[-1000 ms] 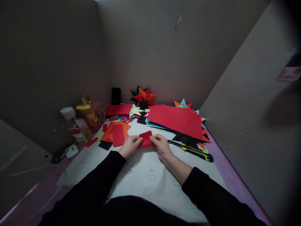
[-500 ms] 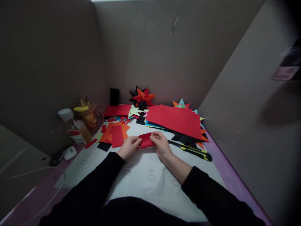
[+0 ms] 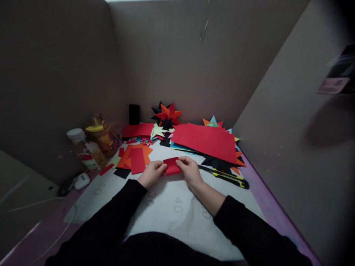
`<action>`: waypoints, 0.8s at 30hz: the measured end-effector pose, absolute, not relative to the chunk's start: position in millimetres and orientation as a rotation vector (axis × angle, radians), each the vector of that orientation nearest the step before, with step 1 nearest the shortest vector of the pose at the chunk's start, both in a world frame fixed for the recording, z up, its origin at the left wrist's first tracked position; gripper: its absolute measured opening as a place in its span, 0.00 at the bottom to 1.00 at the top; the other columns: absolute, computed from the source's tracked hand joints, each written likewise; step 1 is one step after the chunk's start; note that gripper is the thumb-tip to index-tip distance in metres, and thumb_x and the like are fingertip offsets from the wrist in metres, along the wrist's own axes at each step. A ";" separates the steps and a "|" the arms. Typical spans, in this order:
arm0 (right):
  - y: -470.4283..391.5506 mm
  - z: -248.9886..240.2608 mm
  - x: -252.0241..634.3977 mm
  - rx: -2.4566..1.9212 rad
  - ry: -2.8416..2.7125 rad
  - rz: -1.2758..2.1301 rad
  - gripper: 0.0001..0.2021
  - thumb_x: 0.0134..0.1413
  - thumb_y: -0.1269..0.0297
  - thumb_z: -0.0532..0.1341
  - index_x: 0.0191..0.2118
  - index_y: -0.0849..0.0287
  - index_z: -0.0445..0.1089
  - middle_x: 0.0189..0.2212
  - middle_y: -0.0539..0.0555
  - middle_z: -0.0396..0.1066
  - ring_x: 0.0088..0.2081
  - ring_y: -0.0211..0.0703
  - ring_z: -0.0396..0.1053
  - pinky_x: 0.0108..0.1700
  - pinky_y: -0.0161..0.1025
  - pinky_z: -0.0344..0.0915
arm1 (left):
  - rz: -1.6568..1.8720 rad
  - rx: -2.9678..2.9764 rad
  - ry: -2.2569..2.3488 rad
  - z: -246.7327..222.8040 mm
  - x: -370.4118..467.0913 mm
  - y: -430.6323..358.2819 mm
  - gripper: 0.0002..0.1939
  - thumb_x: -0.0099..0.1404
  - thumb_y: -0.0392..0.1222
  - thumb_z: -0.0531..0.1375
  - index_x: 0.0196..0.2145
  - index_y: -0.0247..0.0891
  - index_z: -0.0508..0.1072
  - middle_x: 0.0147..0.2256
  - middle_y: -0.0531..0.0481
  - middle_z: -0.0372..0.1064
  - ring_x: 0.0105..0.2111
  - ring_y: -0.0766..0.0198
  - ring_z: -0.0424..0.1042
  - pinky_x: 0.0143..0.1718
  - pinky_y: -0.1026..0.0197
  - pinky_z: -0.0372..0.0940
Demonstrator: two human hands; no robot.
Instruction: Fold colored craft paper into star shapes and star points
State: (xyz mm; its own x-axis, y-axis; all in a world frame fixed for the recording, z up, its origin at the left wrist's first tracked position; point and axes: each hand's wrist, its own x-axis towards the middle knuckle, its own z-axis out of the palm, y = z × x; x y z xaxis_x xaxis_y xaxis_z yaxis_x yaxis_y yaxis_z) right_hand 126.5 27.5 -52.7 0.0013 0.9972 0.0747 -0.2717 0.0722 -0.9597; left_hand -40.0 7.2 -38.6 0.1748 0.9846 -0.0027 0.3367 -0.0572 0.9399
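- red piece (image 3: 171, 167): centre of view, above the mat (image 3: 163, 212), gripped at both ends; clock directions taken from here.
- left hand (image 3: 152, 174): at nine o'clock; thumb and fingers pinched closed on the piece's near-side end.
- right hand (image 3: 191, 173): at three o'clock; thumb and fingers pinched closed on the opposite end.
- cutter (image 3: 231, 179): yellow and black, between three and four o'clock, past the right hand.
- red sheet (image 3: 206, 142): large, at two o'clock, atop other papers.
- stars (image 3: 169, 113): folded, red, orange and black, at twelve o'clock.
- red card (image 3: 137, 161): over orange paper (image 3: 125, 158), between nine and ten o'clock.
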 end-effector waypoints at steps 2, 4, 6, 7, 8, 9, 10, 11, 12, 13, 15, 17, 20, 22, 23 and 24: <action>27.5 -52.0 126.2 -0.963 -1.046 1.272 0.08 0.38 0.62 0.67 0.27 0.59 0.72 0.22 0.48 0.71 0.25 0.37 0.65 0.31 0.35 0.60 | 0.928 1.524 1.295 -38.4 -39.4 7.2 0.17 0.59 0.51 0.54 0.23 0.35 0.65 0.20 0.54 0.62 0.22 0.67 0.61 0.26 0.65 0.55; 27.4 -51.4 125.9 -0.971 -1.040 1.273 0.08 0.37 0.63 0.67 0.27 0.60 0.72 0.22 0.48 0.71 0.25 0.37 0.65 0.31 0.35 0.61 | 0.940 1.496 1.286 -38.2 -38.9 7.2 0.16 0.59 0.51 0.55 0.22 0.35 0.65 0.19 0.55 0.62 0.22 0.68 0.60 0.25 0.66 0.55; 27.2 -51.4 125.6 -0.974 -1.031 1.275 0.08 0.37 0.63 0.67 0.28 0.60 0.72 0.22 0.48 0.71 0.25 0.37 0.65 0.31 0.35 0.61 | 0.948 1.480 1.274 -38.2 -38.5 7.1 0.16 0.59 0.50 0.55 0.23 0.35 0.66 0.19 0.55 0.62 0.21 0.68 0.60 0.25 0.66 0.55; 27.2 -51.6 125.6 -0.975 -1.028 1.274 0.08 0.37 0.64 0.67 0.28 0.60 0.72 0.23 0.49 0.71 0.25 0.37 0.65 0.31 0.36 0.62 | 0.951 1.474 1.272 -38.4 -38.3 7.0 0.16 0.59 0.50 0.55 0.23 0.34 0.66 0.19 0.55 0.62 0.21 0.68 0.61 0.25 0.66 0.55; 27.2 -51.9 125.6 -0.976 -1.027 1.270 0.08 0.37 0.64 0.67 0.29 0.60 0.72 0.23 0.49 0.71 0.25 0.37 0.66 0.31 0.36 0.62 | 0.952 1.471 1.272 -38.5 -38.2 6.8 0.16 0.59 0.50 0.55 0.23 0.34 0.66 0.19 0.55 0.62 0.21 0.68 0.61 0.25 0.66 0.55; 27.3 -52.3 125.7 -0.979 -1.028 1.264 0.08 0.37 0.64 0.67 0.29 0.60 0.72 0.23 0.49 0.71 0.25 0.37 0.66 0.32 0.36 0.62 | 0.952 1.469 1.277 -38.6 -38.0 6.6 0.16 0.59 0.50 0.55 0.22 0.34 0.66 0.19 0.54 0.62 0.21 0.68 0.61 0.25 0.66 0.55; 27.4 -52.5 125.9 -0.985 -1.032 1.257 0.09 0.37 0.64 0.67 0.29 0.60 0.72 0.23 0.49 0.71 0.25 0.37 0.66 0.32 0.36 0.62 | 0.954 1.469 1.282 -38.4 -37.7 6.3 0.16 0.58 0.50 0.56 0.22 0.34 0.66 0.19 0.54 0.63 0.21 0.68 0.61 0.25 0.66 0.55; 27.5 -52.5 126.3 -0.995 -1.043 1.247 0.08 0.38 0.64 0.66 0.29 0.60 0.72 0.23 0.49 0.71 0.26 0.38 0.66 0.32 0.36 0.62 | 0.961 1.467 1.279 -37.9 -37.4 6.0 0.15 0.58 0.49 0.56 0.23 0.34 0.66 0.19 0.54 0.63 0.22 0.68 0.62 0.25 0.66 0.56; 27.5 -52.2 126.7 -1.008 -1.063 1.235 0.08 0.38 0.64 0.66 0.29 0.60 0.72 0.23 0.49 0.71 0.26 0.38 0.66 0.32 0.36 0.62 | 0.970 1.458 1.271 -37.0 -37.0 5.6 0.14 0.58 0.49 0.57 0.25 0.34 0.68 0.20 0.53 0.65 0.22 0.67 0.63 0.26 0.66 0.57; 27.2 -51.5 127.3 -1.023 -1.095 1.224 0.08 0.39 0.64 0.66 0.29 0.60 0.71 0.23 0.49 0.71 0.26 0.38 0.66 0.31 0.36 0.62 | 0.984 1.440 1.257 -35.7 -36.5 5.2 0.13 0.57 0.48 0.57 0.28 0.33 0.69 0.22 0.52 0.67 0.23 0.66 0.65 0.26 0.65 0.58; 25.5 -48.4 128.3 -1.046 -1.190 1.209 0.09 0.40 0.64 0.65 0.31 0.59 0.71 0.23 0.49 0.70 0.26 0.39 0.66 0.31 0.36 0.63 | 1.020 1.404 1.229 -31.8 -36.1 4.3 0.15 0.56 0.47 0.59 0.36 0.33 0.70 0.27 0.50 0.71 0.27 0.64 0.68 0.29 0.64 0.61; 22.1 -43.3 129.1 -1.052 -1.299 1.189 0.10 0.40 0.65 0.64 0.33 0.59 0.69 0.23 0.48 0.69 0.25 0.39 0.66 0.31 0.36 0.63 | 1.034 1.439 1.228 -27.0 -36.8 3.4 0.16 0.56 0.47 0.59 0.38 0.32 0.71 0.31 0.47 0.73 0.30 0.62 0.70 0.32 0.63 0.62; 15.2 -34.7 129.3 -1.040 -1.465 1.087 0.10 0.43 0.67 0.62 0.36 0.57 0.67 0.23 0.46 0.67 0.26 0.39 0.66 0.32 0.36 0.63 | 0.990 1.617 1.273 -20.4 -40.1 2.0 0.14 0.57 0.47 0.58 0.31 0.32 0.74 0.31 0.45 0.74 0.32 0.61 0.70 0.33 0.63 0.62; 11.5 -30.8 129.2 -1.028 -1.559 0.994 0.09 0.44 0.68 0.61 0.36 0.57 0.67 0.23 0.46 0.67 0.27 0.39 0.66 0.33 0.36 0.63 | 0.947 1.735 1.326 -17.2 -42.9 1.3 0.13 0.57 0.47 0.58 0.30 0.33 0.76 0.31 0.45 0.75 0.31 0.61 0.70 0.32 0.63 0.61; 10.4 -29.7 129.3 -1.020 -1.585 0.962 0.08 0.45 0.67 0.61 0.36 0.57 0.67 0.24 0.47 0.67 0.28 0.40 0.66 0.34 0.37 0.63 | 0.927 1.789 1.352 -15.9 -44.2 1.1 0.13 0.57 0.46 0.58 0.30 0.33 0.77 0.31 0.45 0.75 0.31 0.61 0.69 0.31 0.63 0.61; 10.0 -29.3 129.5 -1.015 -1.595 0.942 0.08 0.46 0.67 0.60 0.36 0.57 0.66 0.25 0.47 0.68 0.29 0.40 0.67 0.35 0.37 0.63 | 0.908 1.834 1.374 -14.9 -45.3 1.0 0.12 0.57 0.46 0.59 0.30 0.34 0.77 0.31 0.46 0.75 0.30 0.61 0.69 0.31 0.63 0.60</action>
